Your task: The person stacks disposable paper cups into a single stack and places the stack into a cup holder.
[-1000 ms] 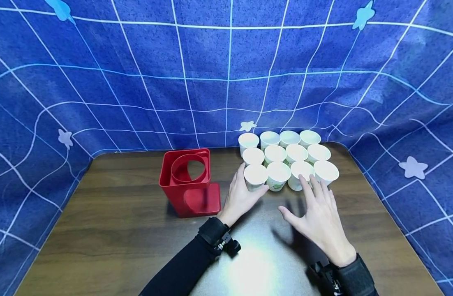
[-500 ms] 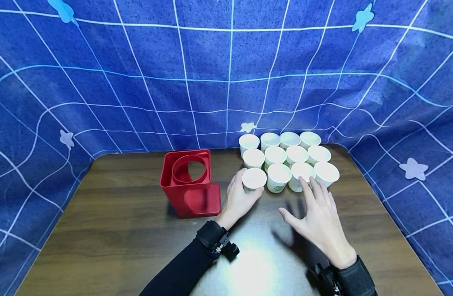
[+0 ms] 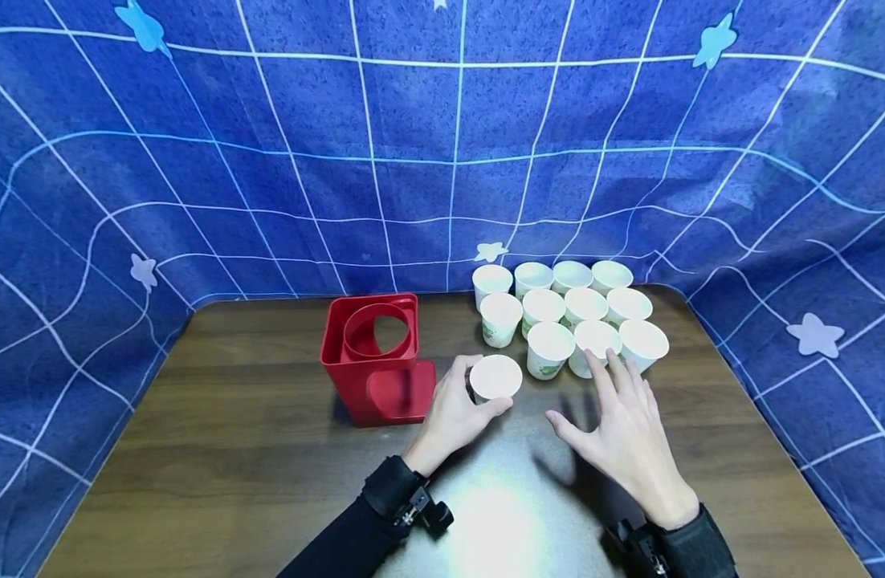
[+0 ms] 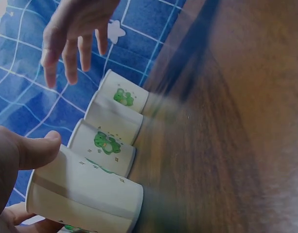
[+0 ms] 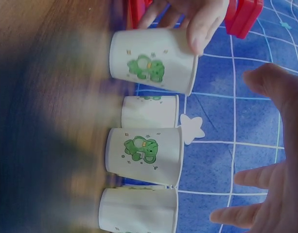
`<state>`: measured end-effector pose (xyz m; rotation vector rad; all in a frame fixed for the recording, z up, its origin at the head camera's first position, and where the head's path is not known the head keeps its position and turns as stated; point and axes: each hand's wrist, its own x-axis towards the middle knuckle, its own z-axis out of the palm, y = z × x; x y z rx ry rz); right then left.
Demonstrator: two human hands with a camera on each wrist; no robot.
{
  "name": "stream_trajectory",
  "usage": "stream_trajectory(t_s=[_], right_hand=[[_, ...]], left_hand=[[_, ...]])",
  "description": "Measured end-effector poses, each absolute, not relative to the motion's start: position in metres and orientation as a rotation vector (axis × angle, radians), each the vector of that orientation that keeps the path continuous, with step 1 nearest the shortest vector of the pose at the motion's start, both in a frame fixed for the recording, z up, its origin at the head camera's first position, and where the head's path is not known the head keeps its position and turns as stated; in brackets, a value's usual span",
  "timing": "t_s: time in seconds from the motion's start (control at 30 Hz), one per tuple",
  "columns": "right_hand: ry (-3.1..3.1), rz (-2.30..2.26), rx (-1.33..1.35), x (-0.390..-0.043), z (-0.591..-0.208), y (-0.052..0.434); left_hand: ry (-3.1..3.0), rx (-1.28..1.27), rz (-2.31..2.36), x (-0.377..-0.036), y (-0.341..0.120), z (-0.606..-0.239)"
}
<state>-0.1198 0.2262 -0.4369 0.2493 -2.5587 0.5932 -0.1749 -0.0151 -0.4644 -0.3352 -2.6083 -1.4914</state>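
My left hand (image 3: 457, 413) grips a white paper cup (image 3: 495, 379) near its rim, thumb on the near side. This cup stands apart, in front of the other cups. In the right wrist view the held cup (image 5: 153, 60) has a green bear print; whether its base touches the table cannot be told. My right hand (image 3: 626, 441) hovers with fingers spread at the front row of paper cups (image 3: 549, 345); whether its fingertips touch a rim is unclear. In the left wrist view that right hand (image 4: 78, 36) hangs above the row, holding nothing.
A red plastic holder (image 3: 370, 361) with a round ring on top stands left of my left hand. Several more paper cups (image 3: 585, 305) stand in rows behind the front one. A blue patterned cloth (image 3: 442, 144) rises behind the wooden table (image 3: 233, 449).
My left hand has drawn the front-left cup out of its row, toward the person and slightly left. The right hand has stayed nearly still. The head view has shifted slightly.
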Motion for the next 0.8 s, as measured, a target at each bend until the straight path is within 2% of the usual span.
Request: stream_trajectory(t_s=[0.3, 0.5, 0.8], right_hand=[[-2.583, 0.613, 0.242, -0.120, -0.436, 0.224], [-2.603, 0.627, 0.234, -0.119, -0.434, 0.223], [-2.624, 0.624, 0.230, -0.118, -0.433, 0.222]], left_hand=[[-2.569, -0.399, -1.708, -0.152, -0.035, -0.463], [-2.626, -0.471, -1.684, -0.138, -0.049, -0.463], [-2.607, -0.437, -1.869, -0.108, -0.065, -0.463]])
